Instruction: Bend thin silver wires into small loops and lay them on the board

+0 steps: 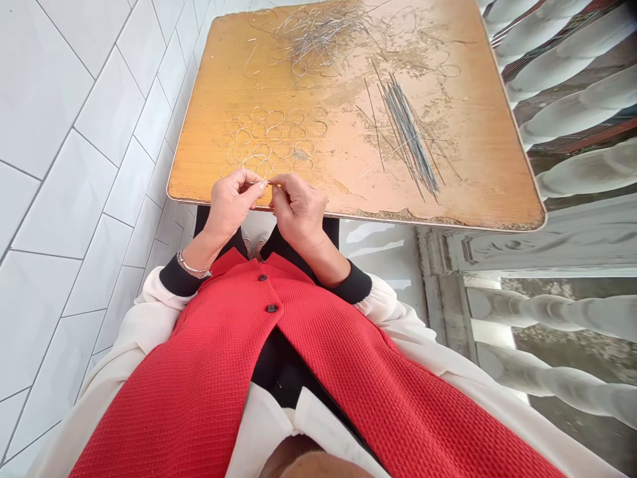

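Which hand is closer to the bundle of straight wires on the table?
Right. The right hand is at the table's near edge, left of and below the bundle of straight wires in view; the left hand is farther left.

My worn table (213,86) right now: wire rings (267,133) clustered near me, straight grey wires (411,133) bundled off to the right, a wire tangle (323,33) toward the far edge!

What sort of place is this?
Probably a balcony or porch used as a small work spot: a tiled wall stands on one side, a white balustrade on the other, and between them a table holds wire.
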`<action>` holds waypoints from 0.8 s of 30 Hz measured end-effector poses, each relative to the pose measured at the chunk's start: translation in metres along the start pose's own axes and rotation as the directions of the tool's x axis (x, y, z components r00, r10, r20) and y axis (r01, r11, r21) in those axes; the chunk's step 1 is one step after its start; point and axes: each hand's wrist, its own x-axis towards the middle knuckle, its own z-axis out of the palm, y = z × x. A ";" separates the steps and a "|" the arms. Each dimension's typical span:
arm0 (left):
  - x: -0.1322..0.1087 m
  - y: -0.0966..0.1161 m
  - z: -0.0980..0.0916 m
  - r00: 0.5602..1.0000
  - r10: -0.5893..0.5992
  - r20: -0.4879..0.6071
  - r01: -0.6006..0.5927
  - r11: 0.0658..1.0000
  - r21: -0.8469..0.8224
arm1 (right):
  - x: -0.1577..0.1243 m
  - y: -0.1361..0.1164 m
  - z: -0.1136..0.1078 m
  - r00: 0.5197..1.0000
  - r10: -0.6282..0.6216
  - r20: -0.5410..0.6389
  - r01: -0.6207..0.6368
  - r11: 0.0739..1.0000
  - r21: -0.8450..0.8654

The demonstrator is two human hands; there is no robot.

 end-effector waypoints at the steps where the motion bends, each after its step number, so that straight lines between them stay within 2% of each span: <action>1: 0.000 0.000 0.000 1.000 -0.013 0.005 0.013 1.000 -0.006 | 0.000 0.001 0.001 1.000 0.024 -0.002 -0.024 0.999 0.028; 5: 0.004 0.004 -0.004 0.995 -0.088 0.053 0.090 0.996 -0.026 | 0.001 0.004 -0.001 0.989 0.123 0.079 -0.134 0.978 0.157; 8: 0.005 0.006 -0.006 0.988 -0.135 0.079 0.138 0.990 -0.037 | 0.004 0.005 -0.008 0.977 0.149 0.150 -0.179 0.960 0.217; 13: 0.006 0.008 -0.007 0.983 -0.148 0.106 0.152 0.988 -0.035 | 0.009 0.001 -0.019 0.990 0.088 0.113 -0.105 0.982 0.155; 18: 0.008 0.008 -0.009 0.978 -0.141 0.151 0.147 0.989 -0.029 | 0.011 -0.001 -0.021 0.987 0.085 0.138 -0.104 0.984 0.141; 24: 0.010 0.009 -0.014 0.963 -0.164 0.216 0.172 0.985 -0.021 | 0.011 0.001 -0.019 0.936 0.233 0.265 -0.309 0.904 0.295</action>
